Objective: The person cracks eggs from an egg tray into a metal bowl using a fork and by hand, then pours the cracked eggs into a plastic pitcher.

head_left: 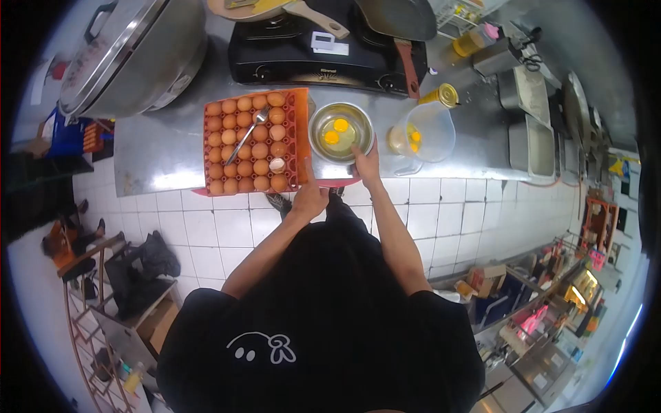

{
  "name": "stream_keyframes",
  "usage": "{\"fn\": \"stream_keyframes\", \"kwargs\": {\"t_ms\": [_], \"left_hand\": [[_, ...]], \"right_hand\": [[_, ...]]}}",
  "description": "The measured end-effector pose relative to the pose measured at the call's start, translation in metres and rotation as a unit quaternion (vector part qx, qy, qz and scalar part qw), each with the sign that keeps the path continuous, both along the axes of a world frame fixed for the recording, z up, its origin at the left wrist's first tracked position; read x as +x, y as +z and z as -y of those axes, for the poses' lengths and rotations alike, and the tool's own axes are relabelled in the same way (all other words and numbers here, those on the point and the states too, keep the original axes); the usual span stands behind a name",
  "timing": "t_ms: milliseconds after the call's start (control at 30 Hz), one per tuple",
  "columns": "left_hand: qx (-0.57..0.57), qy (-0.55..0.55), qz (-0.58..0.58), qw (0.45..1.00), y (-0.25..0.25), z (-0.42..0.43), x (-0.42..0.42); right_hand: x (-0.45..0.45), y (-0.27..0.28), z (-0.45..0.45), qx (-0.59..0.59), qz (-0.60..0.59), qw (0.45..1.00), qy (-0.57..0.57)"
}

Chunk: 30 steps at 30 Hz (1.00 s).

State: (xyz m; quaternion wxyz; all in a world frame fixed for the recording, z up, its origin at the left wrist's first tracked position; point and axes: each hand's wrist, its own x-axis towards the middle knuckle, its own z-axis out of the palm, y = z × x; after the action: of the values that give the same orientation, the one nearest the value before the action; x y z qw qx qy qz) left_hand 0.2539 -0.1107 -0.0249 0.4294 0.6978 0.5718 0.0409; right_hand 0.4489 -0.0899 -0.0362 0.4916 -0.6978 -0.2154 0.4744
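My right hand [367,165] grips the near right rim of a round metal bowl [317,146], its thumb over the edge. Two raw eggs with whole yolks [341,125] lie in the bowl. My left hand [310,199] is at the near right corner of a red egg tray [292,148], closed on its edge with a finger along the orange side; the other fingers are partly hidden. Brown eggs [230,136] fill most of the tray, and a broken eggshell [277,165] sits among them. A fork [246,135] lies across the eggs.
A clear plastic jug [435,134] with yolks inside stands right of the bowl, by a yellow can [444,95]. Behind is a black gas stove [303,65] with two pans. A large metal pot [165,69] stands at left, metal containers [531,148] at right. Below is a tiled floor.
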Motion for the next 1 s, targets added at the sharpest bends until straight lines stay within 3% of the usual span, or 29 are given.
{"fn": "stream_keyframes", "kwargs": {"t_ms": [133, 267, 367, 400, 500, 633, 767, 1000], "left_hand": [[0.118, 0.019, 0.067, 0.991, -0.012, 0.008, -0.008], [0.145, -0.011, 0.058, 0.988, -0.009, -0.003, 0.004], [0.336, -0.042, 0.034, 0.94, -0.023, -0.026, 0.028], [0.321, -0.03, -0.02, 0.946, -0.03, -0.031, 0.034], [0.321, 0.064, 0.004, 0.945, -0.065, -0.046, 0.043], [0.325, 0.093, -0.071, 0.939, -0.069, -0.038, 0.058], [0.328, 0.11, -0.081, 0.935, -0.069, -0.037, 0.064], [0.301, 0.092, -0.028, 0.949, -0.06, -0.043, 0.061]], "right_hand": [[0.009, 0.01, -0.015, -0.014, -0.053, 0.998, 0.032], [0.021, 0.058, -0.007, 0.023, -0.031, 0.996, 0.074], [0.034, 0.132, 0.008, 0.009, -0.039, 0.997, 0.059], [0.041, 0.152, 0.015, 0.008, -0.04, 0.997, 0.06], [0.079, 0.198, 0.039, 0.019, -0.051, 0.996, 0.07], [0.131, 0.24, 0.074, 0.003, 0.02, 0.999, 0.036], [0.172, 0.244, 0.097, 0.013, 0.157, 0.988, -0.009], [0.219, 0.195, 0.087, 0.072, 0.247, 0.963, -0.079]]}}
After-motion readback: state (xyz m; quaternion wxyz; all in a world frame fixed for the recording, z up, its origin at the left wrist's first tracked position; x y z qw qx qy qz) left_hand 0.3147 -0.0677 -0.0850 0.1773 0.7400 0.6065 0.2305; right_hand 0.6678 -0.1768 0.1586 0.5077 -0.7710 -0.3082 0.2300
